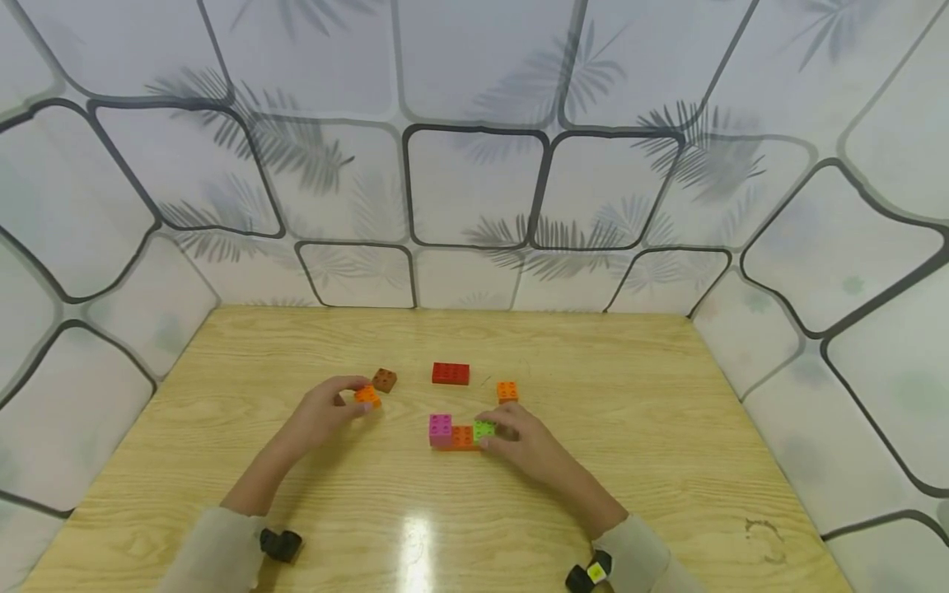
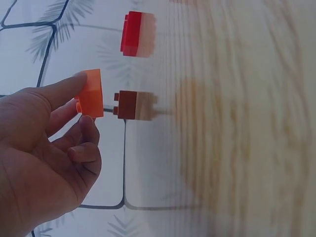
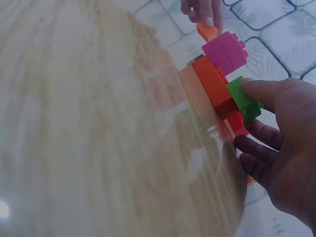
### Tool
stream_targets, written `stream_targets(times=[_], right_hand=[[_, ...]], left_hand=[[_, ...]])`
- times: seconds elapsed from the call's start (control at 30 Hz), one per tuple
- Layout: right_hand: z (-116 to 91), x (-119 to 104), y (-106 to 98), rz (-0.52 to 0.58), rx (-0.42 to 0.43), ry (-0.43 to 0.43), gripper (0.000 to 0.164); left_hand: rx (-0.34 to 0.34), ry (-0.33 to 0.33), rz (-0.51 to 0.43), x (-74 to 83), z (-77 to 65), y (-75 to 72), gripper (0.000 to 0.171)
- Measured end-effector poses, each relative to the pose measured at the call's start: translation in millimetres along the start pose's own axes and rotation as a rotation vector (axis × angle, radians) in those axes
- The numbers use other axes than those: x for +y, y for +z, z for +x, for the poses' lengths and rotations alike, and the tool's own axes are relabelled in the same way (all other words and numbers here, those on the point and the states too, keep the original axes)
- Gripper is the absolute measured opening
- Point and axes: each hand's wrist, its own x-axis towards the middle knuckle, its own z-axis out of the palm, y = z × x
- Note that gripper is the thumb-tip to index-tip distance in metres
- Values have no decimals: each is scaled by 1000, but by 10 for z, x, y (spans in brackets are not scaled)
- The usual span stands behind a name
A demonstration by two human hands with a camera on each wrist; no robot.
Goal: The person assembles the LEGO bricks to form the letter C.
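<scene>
Between thumb and fingers, my left hand (image 1: pixel 320 416) pinches an orange brick (image 1: pixel 367 397), held above the table in the left wrist view. A brown brick (image 1: pixel 384 380) sits just beyond it. My right hand (image 1: pixel 535 445) grips a green brick (image 1: pixel 483 431) at the right end of a long orange brick (image 1: pixel 462 437). Pink bricks (image 3: pixel 224 53), two stacked, stand on that long brick's other end. Orange studs show between pink and green. In the right wrist view the green brick (image 3: pixel 243 98) looks slightly tilted against the orange one.
Farther back on the wooden table (image 1: pixel 593 354) lies a red brick (image 1: pixel 451 374). Another orange brick (image 1: pixel 507 391) lies just beyond my right hand's fingers. Patterned walls (image 1: pixel 474 189) enclose the table at the back and both sides.
</scene>
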Motion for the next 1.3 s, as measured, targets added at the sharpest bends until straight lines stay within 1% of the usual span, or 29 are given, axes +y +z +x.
stream_targets(times=[0.1,0.23,0.37,0.63,0.73,0.83,0.97,1.13,1.3], right_hand=[[0,-1,0,-4,1,-3,38],[-2,8,5,-13,4,-13,38],[0,15,9,-15,6,-17,38],[5,39,13,-2,4,-18,39],[8,48,16,-7,4,-23,39],[12,46,15,-12,3,-25,39],[6,19,3,12,-1,-15,39],[1,-10,-5,26,0,0,39],[3,-7,-2,27,0,4,39]], left_hand=[[-6,-3,-13,48,-11,28,49],[-7,7,-4,129,-15,61,47],[-10,35,3,212,-13,91,47],[-17,69,14,306,-25,154,45],[-22,94,16,348,-31,168,45],[-24,101,18,386,-31,181,45],[-27,113,24,438,-27,202,45],[-43,136,32,513,-23,236,45],[-64,150,20,559,-15,293,44]])
